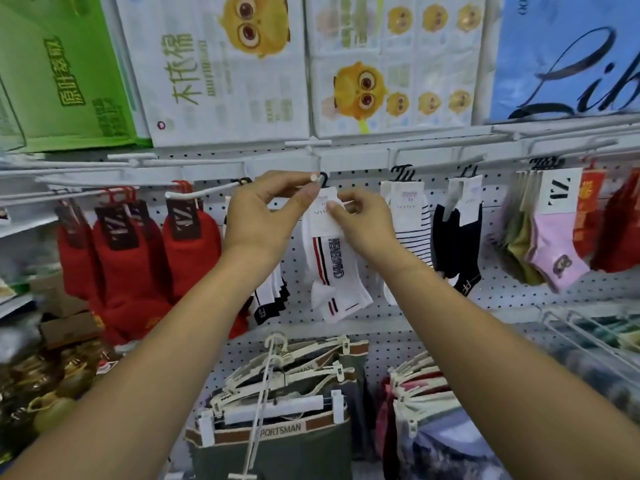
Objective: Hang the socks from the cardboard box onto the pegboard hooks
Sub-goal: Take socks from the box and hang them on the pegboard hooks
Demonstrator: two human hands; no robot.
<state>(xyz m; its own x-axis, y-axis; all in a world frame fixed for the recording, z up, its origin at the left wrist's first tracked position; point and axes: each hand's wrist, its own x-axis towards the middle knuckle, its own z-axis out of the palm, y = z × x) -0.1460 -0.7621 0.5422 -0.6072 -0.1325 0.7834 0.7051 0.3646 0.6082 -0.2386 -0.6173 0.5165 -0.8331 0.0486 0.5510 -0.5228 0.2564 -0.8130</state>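
A white sock pair (332, 271) with red and dark stripes and a paper label hangs in front of the white pegboard (363, 327). My left hand (266, 216) pinches its small black hanger hook (323, 180) at the top, right by the tip of a white pegboard hook. My right hand (360, 220) pinches the paper label just below. A long white peg hook (204, 190) juts out to the left of my left hand. The cardboard box is out of view.
Red socks (138, 251) hang at left; striped (412, 216), black (457, 244) and pink socks (554, 251) hang at right. Boxed goods (225, 64) fill the shelf above. Underwear on hangers (284, 393) hangs below, and a wire basket (595, 341) sits at lower right.
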